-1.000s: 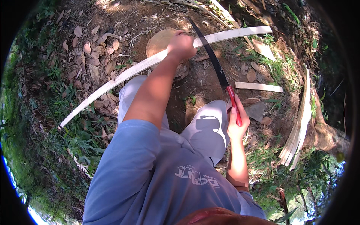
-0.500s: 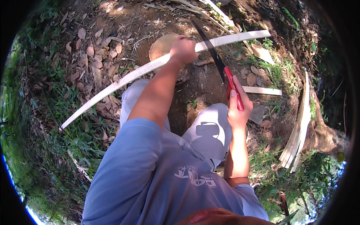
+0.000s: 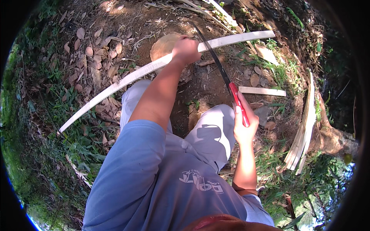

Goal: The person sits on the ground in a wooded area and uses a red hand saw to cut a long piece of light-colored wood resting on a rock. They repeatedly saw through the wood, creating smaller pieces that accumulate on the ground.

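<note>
A long pale wooden strip runs across in front of me over a round stump. My left hand is closed around the strip where it crosses the stump. In my right hand is the red handle of a hand saw. Its dark blade slants up and to the left, crossing the strip just right of my left hand. Whether the teeth have cut into the wood is too small to tell.
A short wooden offcut lies right of the saw handle. Farther right, a bundle of thin pale strips rests near a tree root. More strips lie at the far side. Dry leaves and grass cover the ground at left.
My right hand has drawn the saw back toward me, so its handle sits lower. The left hand keeps its grip on the strip; the whole view has shifted slightly.
</note>
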A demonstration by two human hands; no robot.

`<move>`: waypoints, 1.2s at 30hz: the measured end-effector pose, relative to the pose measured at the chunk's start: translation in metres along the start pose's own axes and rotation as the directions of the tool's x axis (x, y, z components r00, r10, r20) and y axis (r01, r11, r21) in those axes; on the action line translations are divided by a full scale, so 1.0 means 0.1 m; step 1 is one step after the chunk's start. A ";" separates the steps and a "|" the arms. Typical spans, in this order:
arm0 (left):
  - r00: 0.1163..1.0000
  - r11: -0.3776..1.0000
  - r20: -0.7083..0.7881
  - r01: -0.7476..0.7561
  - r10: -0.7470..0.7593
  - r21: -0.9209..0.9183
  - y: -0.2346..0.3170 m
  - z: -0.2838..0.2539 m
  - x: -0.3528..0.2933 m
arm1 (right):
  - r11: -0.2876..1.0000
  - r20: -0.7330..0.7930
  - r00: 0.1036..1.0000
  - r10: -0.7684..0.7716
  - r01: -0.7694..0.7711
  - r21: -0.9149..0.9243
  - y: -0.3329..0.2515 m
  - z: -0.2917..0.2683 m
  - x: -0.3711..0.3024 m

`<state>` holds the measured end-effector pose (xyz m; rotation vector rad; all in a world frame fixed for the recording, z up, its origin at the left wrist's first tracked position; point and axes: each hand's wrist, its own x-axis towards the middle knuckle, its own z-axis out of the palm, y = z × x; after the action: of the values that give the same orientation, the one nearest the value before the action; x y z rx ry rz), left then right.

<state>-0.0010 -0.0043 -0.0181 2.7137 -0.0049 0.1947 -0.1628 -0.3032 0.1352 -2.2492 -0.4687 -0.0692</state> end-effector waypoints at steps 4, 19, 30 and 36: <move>1.000 1.000 0.017 0.006 -0.006 0.015 0.00 0.00 0.01 | 0.998 0.037 0.998 0.056 -0.055 -0.017 -0.19 -0.10 -0.02; 1.000 1.000 0.007 -0.024 0.024 -0.008 0.00 0.00 0.04 | 0.966 -0.042 0.995 -0.092 0.099 0.239 0.25 1.20 1.52; 0.988 0.998 0.142 0.054 -0.059 0.040 0.03 -0.06 0.05 | 0.998 -0.013 0.998 0.053 -0.053 0.032 0.62 0.01 -0.51; 0.996 0.997 0.081 0.024 -0.029 0.068 -0.01 -0.03 0.02 | 1.000 0.022 0.999 0.026 -0.026 0.011 -0.06 -0.02 0.00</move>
<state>0.0007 -0.0026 -0.0154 2.7853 0.0138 0.0763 -0.1645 -0.3009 0.1411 -2.2467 -0.4508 -0.0284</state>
